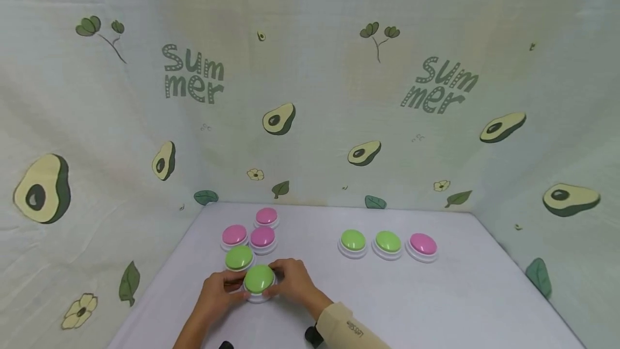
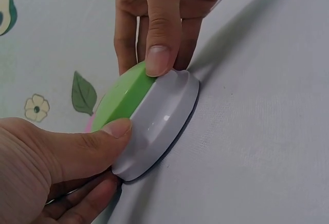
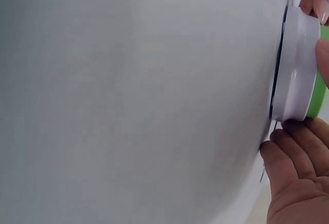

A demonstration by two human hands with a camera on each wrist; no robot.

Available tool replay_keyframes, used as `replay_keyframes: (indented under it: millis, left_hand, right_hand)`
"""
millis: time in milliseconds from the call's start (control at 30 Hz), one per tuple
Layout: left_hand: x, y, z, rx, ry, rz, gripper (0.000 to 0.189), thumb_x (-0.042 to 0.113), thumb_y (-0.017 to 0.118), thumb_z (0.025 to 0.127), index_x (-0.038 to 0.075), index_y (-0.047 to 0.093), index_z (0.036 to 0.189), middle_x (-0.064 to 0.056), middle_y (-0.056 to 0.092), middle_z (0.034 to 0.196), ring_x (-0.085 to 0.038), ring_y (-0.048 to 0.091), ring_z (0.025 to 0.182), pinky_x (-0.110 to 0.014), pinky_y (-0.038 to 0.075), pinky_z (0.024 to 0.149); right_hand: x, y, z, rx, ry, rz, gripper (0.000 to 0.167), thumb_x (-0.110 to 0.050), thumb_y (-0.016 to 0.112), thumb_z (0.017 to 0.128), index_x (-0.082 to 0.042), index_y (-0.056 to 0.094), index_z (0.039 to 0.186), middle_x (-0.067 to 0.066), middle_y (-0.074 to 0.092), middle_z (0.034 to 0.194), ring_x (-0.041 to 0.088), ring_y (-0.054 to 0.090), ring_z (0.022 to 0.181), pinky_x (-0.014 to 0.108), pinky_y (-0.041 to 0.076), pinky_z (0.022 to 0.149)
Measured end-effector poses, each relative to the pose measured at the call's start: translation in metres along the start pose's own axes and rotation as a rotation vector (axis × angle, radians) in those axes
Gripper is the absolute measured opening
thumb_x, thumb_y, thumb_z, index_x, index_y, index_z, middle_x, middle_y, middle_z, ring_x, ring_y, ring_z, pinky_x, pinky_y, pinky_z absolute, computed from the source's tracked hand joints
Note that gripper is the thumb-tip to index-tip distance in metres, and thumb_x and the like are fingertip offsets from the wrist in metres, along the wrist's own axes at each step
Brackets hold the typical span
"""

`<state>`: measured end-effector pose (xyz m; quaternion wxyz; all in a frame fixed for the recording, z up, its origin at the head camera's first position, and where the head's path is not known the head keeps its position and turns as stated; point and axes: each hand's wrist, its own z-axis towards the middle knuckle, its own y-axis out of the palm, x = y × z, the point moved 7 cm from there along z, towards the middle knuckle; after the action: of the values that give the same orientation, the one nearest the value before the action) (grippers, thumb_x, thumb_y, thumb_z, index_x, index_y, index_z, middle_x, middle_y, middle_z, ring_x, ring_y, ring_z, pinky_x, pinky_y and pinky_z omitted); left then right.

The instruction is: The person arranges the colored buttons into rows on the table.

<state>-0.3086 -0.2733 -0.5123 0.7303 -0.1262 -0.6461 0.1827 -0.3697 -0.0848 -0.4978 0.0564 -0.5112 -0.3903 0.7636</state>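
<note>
Both hands hold one push button (image 1: pixel 259 279) with a green dome and a white round base, near the front left of the table. My left hand (image 1: pixel 216 296) grips its left side, thumb at the front edge and fingers around the side. From the right, my right hand (image 1: pixel 295 286) grips the same button, its thumb (image 2: pixel 158 59) on the rim. The white base (image 2: pixel 154 126) is at the tabletop; whether it is slightly lifted I cannot tell. Just behind is a second green button (image 1: pixel 239 258), close to the left fingers.
Three pink buttons (image 1: pixel 262 237) sit grouped behind the green ones. To the right stand two green buttons (image 1: pixel 353 241) and a pink button (image 1: pixel 423 245) in a row. A white table (image 1: pixel 436 306) meets an avocado-print cloth (image 1: pixel 310 69) at the back and sides.
</note>
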Motion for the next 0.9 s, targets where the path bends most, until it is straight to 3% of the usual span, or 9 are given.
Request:
replay_keyframes:
  millis: [467, 700, 900]
  left_hand:
    - [0.012, 0.018, 0.007, 0.029, 0.023, 0.0, 0.052, -0.004, 0.092, 0.073, -0.01, 0.072, 0.121, -0.021, 0.074, 0.114, -0.034, 0.073, 0.105, -0.032, 0.064, 0.088]
    - [0.019, 0.038, 0.017, 0.034, 0.031, -0.03, 0.052, -0.008, 0.091, 0.072, -0.011, 0.072, 0.12, -0.02, 0.074, 0.11, -0.035, 0.073, 0.104, -0.032, 0.064, 0.087]
    - [0.027, 0.062, 0.03, -0.002, 0.073, -0.077, 0.053, -0.007, 0.09, 0.074, -0.01, 0.071, 0.124, -0.017, 0.073, 0.111, -0.036, 0.072, 0.108, -0.03, 0.063, 0.087]
  right_hand:
    - [0.012, -0.015, -0.009, 0.027, 0.077, 0.177, 0.057, -0.011, 0.098, 0.071, 0.0, 0.073, 0.121, 0.013, 0.077, 0.117, 0.021, 0.076, 0.103, 0.03, 0.062, 0.09]
    - [0.025, -0.03, -0.018, 0.07, 0.099, 0.192, 0.059, -0.01, 0.098, 0.071, 0.003, 0.072, 0.122, 0.016, 0.076, 0.12, 0.028, 0.075, 0.108, 0.037, 0.062, 0.094]
    - [0.04, -0.051, -0.025, 0.105, 0.118, 0.209, 0.059, -0.009, 0.097, 0.072, 0.006, 0.071, 0.123, 0.021, 0.074, 0.121, 0.033, 0.073, 0.112, 0.042, 0.061, 0.095]
